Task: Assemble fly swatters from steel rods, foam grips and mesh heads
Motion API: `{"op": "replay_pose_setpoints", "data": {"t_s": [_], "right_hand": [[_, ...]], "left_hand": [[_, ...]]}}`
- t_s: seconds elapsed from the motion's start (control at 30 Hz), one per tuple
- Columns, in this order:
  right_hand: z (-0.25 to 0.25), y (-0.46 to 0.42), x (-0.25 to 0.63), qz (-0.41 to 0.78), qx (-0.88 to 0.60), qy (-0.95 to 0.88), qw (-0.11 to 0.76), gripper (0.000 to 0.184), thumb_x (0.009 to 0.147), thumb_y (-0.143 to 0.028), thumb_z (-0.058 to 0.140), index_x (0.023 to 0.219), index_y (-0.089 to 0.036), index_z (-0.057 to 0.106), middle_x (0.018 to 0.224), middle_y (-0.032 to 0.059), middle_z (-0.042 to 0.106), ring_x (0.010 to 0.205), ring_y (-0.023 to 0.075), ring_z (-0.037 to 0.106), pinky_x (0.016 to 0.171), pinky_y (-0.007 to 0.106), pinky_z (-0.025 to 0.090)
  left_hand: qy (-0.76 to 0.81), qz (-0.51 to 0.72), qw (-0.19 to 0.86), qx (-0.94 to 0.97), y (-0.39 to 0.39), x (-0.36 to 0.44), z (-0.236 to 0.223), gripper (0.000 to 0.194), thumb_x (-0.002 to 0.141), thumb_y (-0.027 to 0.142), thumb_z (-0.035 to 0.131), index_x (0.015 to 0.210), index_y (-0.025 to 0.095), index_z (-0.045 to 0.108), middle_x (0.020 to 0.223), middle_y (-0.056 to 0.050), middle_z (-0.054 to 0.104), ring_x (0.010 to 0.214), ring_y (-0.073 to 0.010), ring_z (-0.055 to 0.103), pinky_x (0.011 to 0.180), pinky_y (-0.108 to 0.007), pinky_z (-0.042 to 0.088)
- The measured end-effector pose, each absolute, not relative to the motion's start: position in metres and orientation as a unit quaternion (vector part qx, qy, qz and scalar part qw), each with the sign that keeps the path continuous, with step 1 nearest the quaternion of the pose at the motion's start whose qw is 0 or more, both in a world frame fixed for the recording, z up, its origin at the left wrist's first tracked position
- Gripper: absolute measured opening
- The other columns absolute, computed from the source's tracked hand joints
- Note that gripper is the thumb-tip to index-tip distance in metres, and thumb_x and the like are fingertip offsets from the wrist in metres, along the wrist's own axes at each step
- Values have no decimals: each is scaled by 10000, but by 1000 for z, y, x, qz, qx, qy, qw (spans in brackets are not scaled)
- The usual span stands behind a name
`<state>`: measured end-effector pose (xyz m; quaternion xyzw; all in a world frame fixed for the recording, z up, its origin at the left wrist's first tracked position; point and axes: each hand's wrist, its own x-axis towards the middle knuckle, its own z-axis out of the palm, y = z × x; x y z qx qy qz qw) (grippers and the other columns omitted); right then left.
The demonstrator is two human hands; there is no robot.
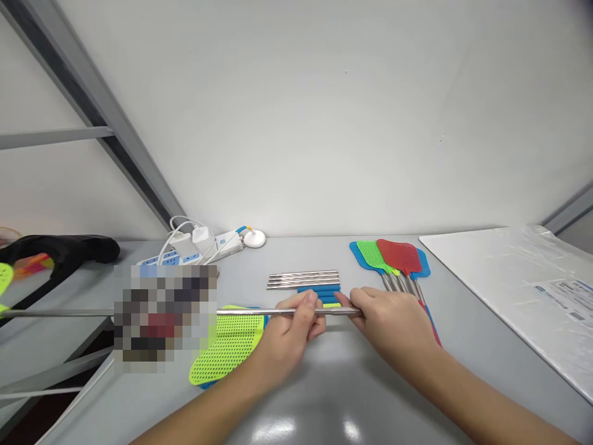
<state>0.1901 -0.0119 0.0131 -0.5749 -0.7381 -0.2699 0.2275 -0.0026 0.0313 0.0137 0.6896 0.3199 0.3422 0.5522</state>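
A fly swatter with a long metal telescopic rod (259, 312) lies level across the view, and a yellow-green part, seemingly its head (4, 278), is cut off by the left edge. My left hand (296, 327) is closed round the rod near the middle. Close beside it, my right hand (384, 315) grips the right end of the rod; whatever is inside that fist is hidden. Behind my hands lie several loose metal rods (303, 279) and blue handles (319, 293), with a yellow-green one partly covered. Yellow-green swatter heads (229, 346) rest left of my left hand, with blue beneath.
Finished-looking swatters (398, 256) in blue, green and red lie fanned at the right. A plastic-wrapped white board (532, 296) covers the table's right side. A power strip (180, 256) with cables sits back left, near a black curved object (65, 253). A pixelated patch hides something at left.
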Motion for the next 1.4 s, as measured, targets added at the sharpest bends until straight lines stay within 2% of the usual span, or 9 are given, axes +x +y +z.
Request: {"op": "replay_pose_setpoints", "data": {"t_s": [0.2, 0.33, 0.5, 0.77, 0.87, 1.0, 1.2, 1.27, 1.4], "right_hand": [[9, -3, 206, -267, -562, -746, 236, 442, 976, -357, 455, 567, -191, 471, 460, -52, 437, 421, 98, 285, 479, 278, 111], [11, 4, 231, -246, -587, -739, 221, 469, 982, -402, 432, 560, -196, 430, 460, -59, 404, 431, 95, 265, 480, 277, 118], [13, 15, 274, -227, -604, -738, 199, 450, 962, -418, 437, 569, -204, 387, 484, -52, 418, 458, 103, 290, 484, 270, 148], [16, 20, 321, -184, -688, -679, 178, 447, 930, -496, 419, 578, -220, 413, 484, -36, 399, 477, 126, 302, 509, 277, 165], [19, 19, 327, -188, -703, -663, 178, 455, 929, -505, 399, 572, -222, 413, 479, -28, 401, 481, 131, 300, 516, 285, 162], [21, 18, 328, -193, -698, -670, 162, 472, 937, -516, 390, 569, -223, 424, 486, -22, 408, 489, 133, 304, 528, 290, 164], [19, 16, 289, -196, -712, -655, 160, 501, 936, -508, 420, 531, -214, 431, 453, -27, 356, 442, 120, 248, 499, 284, 146], [18, 11, 260, -188, -686, -684, 164, 492, 954, -490, 418, 551, -210, 445, 448, -36, 368, 434, 113, 254, 487, 274, 135], [18, -6, 210, -232, -644, -706, 179, 500, 993, -421, 369, 551, -200, 442, 450, -33, 427, 408, 106, 268, 476, 277, 99]], "left_hand": [[300, 346, 554, 695, 38, -6, 6, 489, 982, 553, 346, 635, 209, 347, 567, 45, 307, 545, -121, 270, 539, -285, 228], [315, 450, 562, 618, 55, -18, 7, 527, 975, 581, 326, 601, 210, 321, 550, 51, 247, 527, -118, 225, 520, -284, 204], [295, 630, 554, 456, 76, -30, 25, 526, 979, 471, 397, 542, 200, 286, 527, 61, 192, 479, -98, 199, 481, -261, 210], [284, 729, 511, 357, 94, -45, 44, 510, 962, 425, 373, 510, 194, 325, 451, 66, 208, 394, -75, 192, 401, -234, 176], [286, 756, 511, 294, 97, -51, 48, 488, 974, 460, 313, 571, 195, 390, 471, 59, 276, 392, -71, 229, 390, -229, 198], [282, 759, 521, 271, 99, -55, 48, 482, 1005, 422, 235, 678, 193, 503, 542, 21, 418, 463, -89, 391, 417, -227, 266], [304, 775, 466, 299, 92, -38, 35, 406, 968, 368, 319, 709, 173, 563, 622, -30, 587, 587, -125, 524, 535, -232, 402], [301, 753, 483, 332, 79, -25, 29, 345, 952, 385, 383, 766, 170, 579, 708, -53, 654, 606, -131, 550, 601, -254, 441], [275, 701, 523, 400, 55, -9, 21, 350, 964, 477, 340, 896, 209, 555, 901, -83, 722, 741, -172, 618, 700, -304, 468]]}}
